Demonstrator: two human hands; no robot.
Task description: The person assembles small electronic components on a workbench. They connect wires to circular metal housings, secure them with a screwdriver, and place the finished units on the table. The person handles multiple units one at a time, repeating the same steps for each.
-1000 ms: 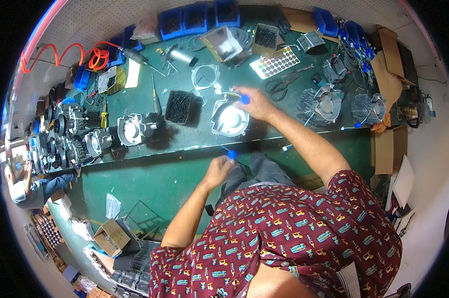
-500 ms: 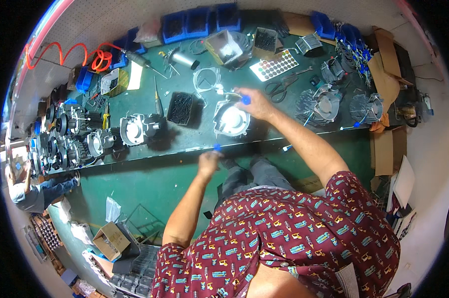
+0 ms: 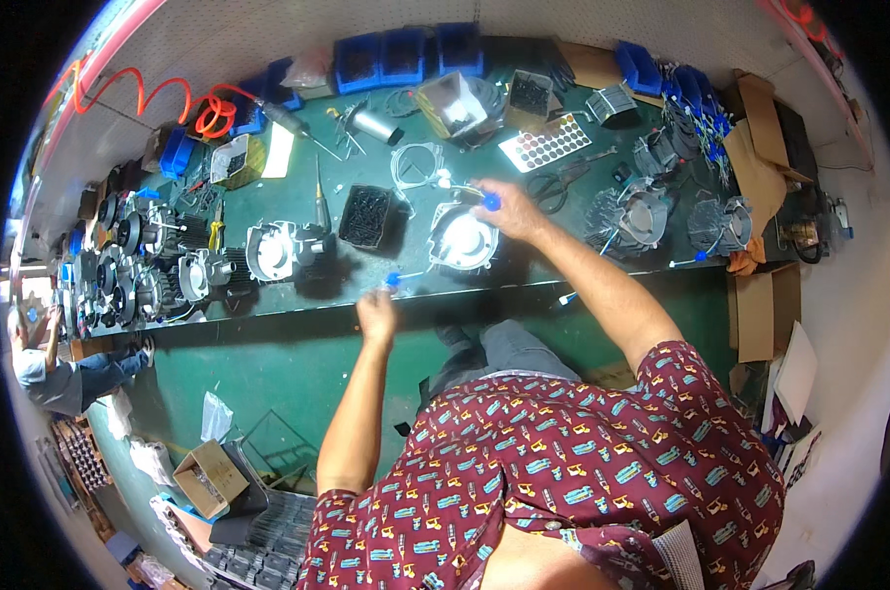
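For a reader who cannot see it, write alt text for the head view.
A person at a green workbench rests the right hand, holding a small blue piece, on a round metal housing. The left hand holds another blue piece at the bench edge. Similar housings line the left.

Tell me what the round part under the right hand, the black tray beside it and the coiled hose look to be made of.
The round part looks like bare cast metal: pale grey with a bright glare. The black tray is probably moulded plastic, matt and gridded, though too small to be sure. The coiled hose seems to be flexible orange plastic tubing with a smooth sheen. The right hand rests at the part's upper edge.
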